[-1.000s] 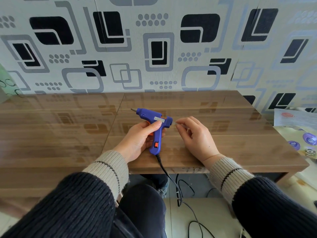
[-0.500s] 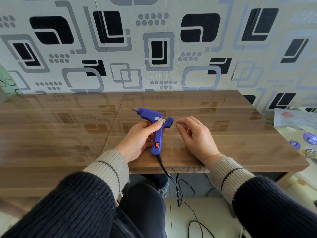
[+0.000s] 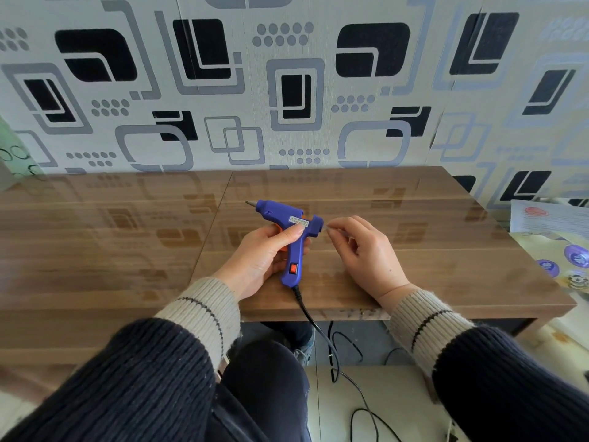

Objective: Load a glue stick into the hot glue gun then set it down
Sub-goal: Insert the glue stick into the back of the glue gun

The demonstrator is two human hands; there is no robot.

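Observation:
A blue hot glue gun (image 3: 287, 218) with an orange trigger and a red switch is held just above the wooden table (image 3: 414, 250), nozzle pointing left and away. My left hand (image 3: 261, 256) grips its handle, thumb on the barrel. My right hand (image 3: 363, 250) is directly to the gun's right, thumb and forefinger pinched together at the rear opening. Only a tiny pale stub of the glue stick (image 3: 326, 229) shows between those fingertips and the gun's back; the rest is hidden.
The gun's black cord (image 3: 315, 327) drops off the table's front edge to the floor between my knees. A patterned wall stands right behind the table. Papers and a sheet with round purple stickers (image 3: 573, 256) lie off the table's right end.
The gun has edged slightly right, toward my right fingertips, closing the small gap at its rear. Both hands otherwise hold the same pose.

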